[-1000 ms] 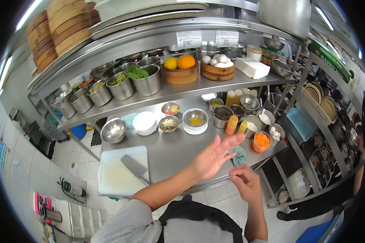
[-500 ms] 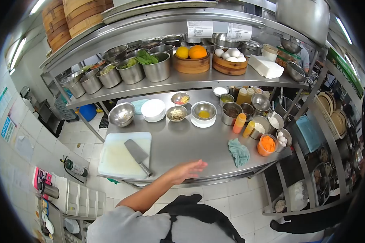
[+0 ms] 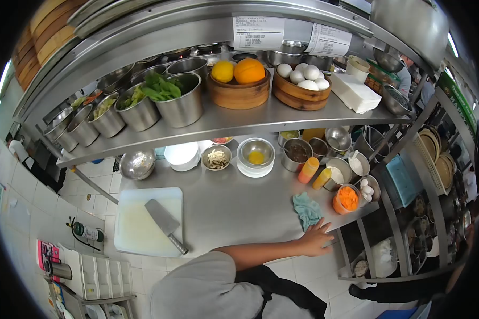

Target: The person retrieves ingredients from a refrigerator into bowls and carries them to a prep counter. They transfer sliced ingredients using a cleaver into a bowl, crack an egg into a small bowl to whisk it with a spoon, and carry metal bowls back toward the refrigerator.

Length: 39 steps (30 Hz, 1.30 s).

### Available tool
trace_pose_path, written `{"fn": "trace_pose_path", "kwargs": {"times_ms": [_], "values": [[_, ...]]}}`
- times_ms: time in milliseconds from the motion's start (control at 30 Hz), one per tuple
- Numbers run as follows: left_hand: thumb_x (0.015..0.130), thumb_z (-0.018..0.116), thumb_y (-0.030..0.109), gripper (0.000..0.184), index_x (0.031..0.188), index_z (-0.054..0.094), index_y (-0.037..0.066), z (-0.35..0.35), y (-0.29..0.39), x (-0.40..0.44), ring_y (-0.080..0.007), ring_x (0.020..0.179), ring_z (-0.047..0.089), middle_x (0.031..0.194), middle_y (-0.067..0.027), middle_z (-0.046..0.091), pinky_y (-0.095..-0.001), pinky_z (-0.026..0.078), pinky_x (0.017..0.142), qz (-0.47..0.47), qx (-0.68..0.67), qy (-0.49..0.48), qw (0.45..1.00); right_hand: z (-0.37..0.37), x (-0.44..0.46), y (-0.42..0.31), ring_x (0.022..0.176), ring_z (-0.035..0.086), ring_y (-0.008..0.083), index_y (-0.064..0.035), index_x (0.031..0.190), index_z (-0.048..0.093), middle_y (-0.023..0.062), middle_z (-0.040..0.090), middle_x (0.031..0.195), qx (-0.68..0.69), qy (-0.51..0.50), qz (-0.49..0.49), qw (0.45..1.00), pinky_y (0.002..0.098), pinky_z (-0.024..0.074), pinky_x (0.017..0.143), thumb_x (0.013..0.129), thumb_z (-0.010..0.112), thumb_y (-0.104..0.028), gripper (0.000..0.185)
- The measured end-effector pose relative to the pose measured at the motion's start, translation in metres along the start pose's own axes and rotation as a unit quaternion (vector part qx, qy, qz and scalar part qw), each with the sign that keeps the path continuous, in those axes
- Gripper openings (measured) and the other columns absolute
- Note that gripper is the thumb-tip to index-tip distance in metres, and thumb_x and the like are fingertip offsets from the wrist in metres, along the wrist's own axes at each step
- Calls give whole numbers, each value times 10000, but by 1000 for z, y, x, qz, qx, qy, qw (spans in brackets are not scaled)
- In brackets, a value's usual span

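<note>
My left hand (image 3: 315, 240) reaches across to the right at the front edge of the steel table (image 3: 223, 207). Its fingers are spread, and it holds nothing. Just beyond the fingertips lies a crumpled teal cloth (image 3: 306, 208); I cannot tell whether they touch. An orange-filled plastic tub (image 3: 347, 199) stands to the cloth's right. Behind the cloth are an orange squeeze bottle (image 3: 308, 170) and a yellow squeeze bottle (image 3: 322, 179). My right hand is out of the picture.
A cleaver (image 3: 164, 222) lies on a white cutting board (image 3: 134, 223), its handle past the board's edge. Behind are a bowl of yellow liquid (image 3: 256, 157) and white bowls (image 3: 182, 156). The overhead shelf (image 3: 223, 128) carries metal pots, eggs (image 3: 308, 77) and an orange (image 3: 249, 71).
My left hand has moved right, from the table's front middle to beside the teal cloth, its fingers now spread. The view has shifted, with the shelf looming larger.
</note>
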<state>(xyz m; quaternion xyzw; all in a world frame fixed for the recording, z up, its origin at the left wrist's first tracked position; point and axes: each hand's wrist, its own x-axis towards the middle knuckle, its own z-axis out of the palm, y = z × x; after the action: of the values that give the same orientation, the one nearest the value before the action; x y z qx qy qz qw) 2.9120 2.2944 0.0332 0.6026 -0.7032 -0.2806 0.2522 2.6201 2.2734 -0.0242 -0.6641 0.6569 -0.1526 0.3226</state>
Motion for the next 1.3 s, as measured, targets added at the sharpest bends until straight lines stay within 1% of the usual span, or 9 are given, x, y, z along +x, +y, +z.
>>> {"fn": "trace_pose_path", "kwargs": {"times_ms": [267, 367, 467, 533, 600, 867, 1067, 1167, 1300], "values": [[884, 692, 453, 822, 1541, 386, 64, 31, -73, 19, -454, 1539, 78, 1670, -221, 138, -667, 229, 1131, -108, 119, -150, 975, 70, -161, 220, 1103, 644, 364, -107, 1182, 706, 179, 705, 1122, -53, -184, 254, 948, 502, 507, 937, 835, 635, -278, 393], [884, 674, 520, 846, 1569, 357, 137, 35, -86, 23, -420, 1543, 126, 1676, -210, 147, -678, 273, 1089, -104, 165, -118, 974, 94, -300, 337, 1076, 659, 363, -106, 1170, 710, 184, 715, 1092, -177, -259, 52, 948, 498, 514, 923, 830, 636, -253, 378], [920, 626, 534, 835, 1593, 306, 158, 31, -92, 38, -428, 1549, 91, 1677, -214, 134, -712, 243, 1128, -118, 198, -127, 965, 118, -343, 322, 936, 684, 355, -65, 1079, 708, 162, 710, 998, -142, -177, 26, 973, 465, 552, 820, 811, 640, -208, 312], [913, 656, 496, 817, 1586, 326, 172, 24, -91, 49, -422, 1551, 78, 1682, -199, 126, -721, 240, 1119, -133, 211, -112, 962, 83, -315, 220, 848, 697, 242, -79, 1116, 675, 89, 703, 984, 87, -196, 254, 943, 402, 560, 703, 890, 626, -241, 283], [898, 670, 501, 846, 1596, 306, 190, 22, -94, 56, -426, 1552, 66, 1686, -200, 105, -729, 243, 1116, -140, 243, -109, 954, 91, -307, 192, 797, 678, 176, -92, 1164, 641, 31, 679, 943, 331, -49, 493, 803, 356, 537, 647, 954, 605, -273, 279], [876, 703, 435, 764, 1536, 424, 171, 26, -73, 61, -446, 1539, 110, 1667, -219, 166, -762, 269, 1072, -161, 291, -105, 937, 98, -324, 254, 772, 639, 174, -120, 1152, 639, 12, 650, 912, 416, -30, 552, 723, 362, 512, 666, 955, 616, -234, 229], [863, 730, 240, 545, 1340, 576, 26, 78, -11, 37, -441, 1359, 461, 1514, -259, 420, -526, 403, 1106, 30, 136, -17, 990, 70, -347, 328, 794, 635, 189, -158, 1199, 623, 15, 636, 913, 447, 29, 616, 648, 380, 514, 695, 946, 601, -263, 274], [859, 737, 219, 583, 1374, 545, 25, 129, 1, 31, -412, 1301, 526, 1470, -264, 467, -411, 444, 1084, 12, 61, -69, 996, 54, -359, 369, 813, 623, 184, -151, 1209, 620, 21, 626, 941, 455, 59, 618, 638, 381, 504, 688, 952, 596, -277, 287], [855, 754, 231, 644, 1416, 509, 28, 174, -13, 46, -398, 1300, 526, 1418, -262, 521, -445, 467, 1054, -63, -22, -134, 989, 15, -352, 384, 768, 610, 164, -136, 1188, 622, 7, 612, 894, 446, 95, 624, 635, 354, 495, 669, 951, 600, -281, 279]]}}
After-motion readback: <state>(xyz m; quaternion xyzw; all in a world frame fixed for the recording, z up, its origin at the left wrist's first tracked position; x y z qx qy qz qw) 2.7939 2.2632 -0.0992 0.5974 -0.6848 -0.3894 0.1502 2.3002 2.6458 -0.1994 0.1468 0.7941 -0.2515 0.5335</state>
